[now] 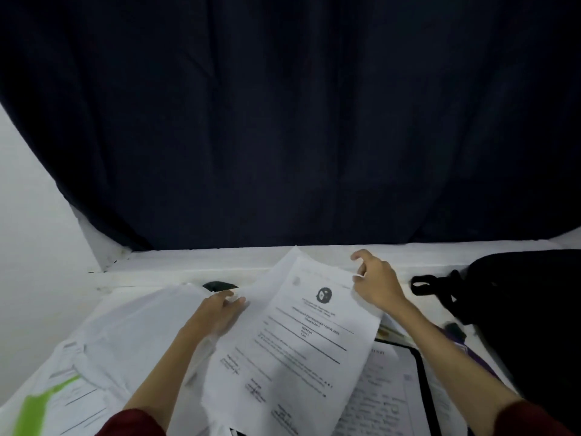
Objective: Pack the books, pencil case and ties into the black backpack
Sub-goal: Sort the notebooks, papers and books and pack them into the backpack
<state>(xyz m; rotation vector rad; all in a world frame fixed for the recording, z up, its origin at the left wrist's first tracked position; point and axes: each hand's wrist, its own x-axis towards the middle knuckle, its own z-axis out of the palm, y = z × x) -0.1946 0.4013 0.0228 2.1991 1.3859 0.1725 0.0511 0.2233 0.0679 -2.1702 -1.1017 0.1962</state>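
both hands on a printed sheet (301, 335) at mid table (176, 265). left hand (220, 313) lies flat, fingers straight, on its left edge; right hand (375, 284) pinches the far right corner. black backpack (518, 297) sits far right, well apart. risk, i judge: loose papers (119, 341) at left slide or crease if the sheet is lifted by one corner.

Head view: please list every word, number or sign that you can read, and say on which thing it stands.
No text can be read with certainty.
Printed sheet under both hands: a round dark emblem, then heading and body lines, all blurred.
Handwritten page lower right: too blurred.
Green-marked paper lower left: lines unreadable.
Black backpack: no label visible.
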